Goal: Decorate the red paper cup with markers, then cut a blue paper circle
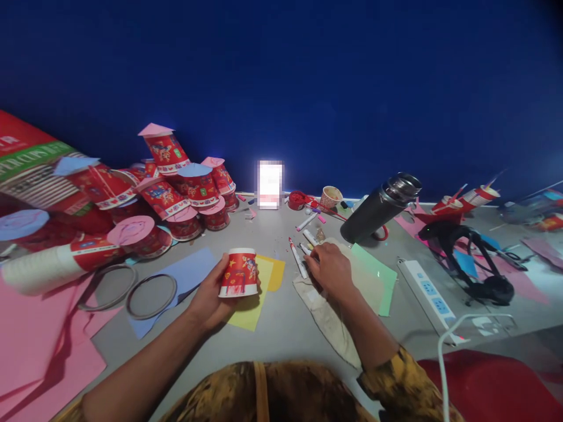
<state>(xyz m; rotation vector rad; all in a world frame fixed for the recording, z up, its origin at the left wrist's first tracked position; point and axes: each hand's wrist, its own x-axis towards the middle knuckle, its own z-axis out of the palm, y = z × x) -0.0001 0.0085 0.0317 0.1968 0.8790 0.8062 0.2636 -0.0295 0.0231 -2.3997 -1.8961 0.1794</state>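
My left hand [212,296] is wrapped round a red paper cup [238,272] with printed figures. The cup is upside down, its wide rim at the bottom, with pink-red strokes on the white band there. Low over the table, my right hand [329,268] has its fingers curled on a white marker pen [304,249]; the palm side is hidden. Just left of those fingers lies a white marker with red ends [298,258]. A beige cloth [328,322] is under my right wrist, and yellow paper [250,310] lies beneath the cup.
Decorated red cups [200,186] with paper tops are piled at left, near pink sheets [30,334] and tape rings [152,297]. A lit screen [270,184] stands at the blue wall. To the right are a black flask [373,211], green paper [382,281] and a power strip [428,299].
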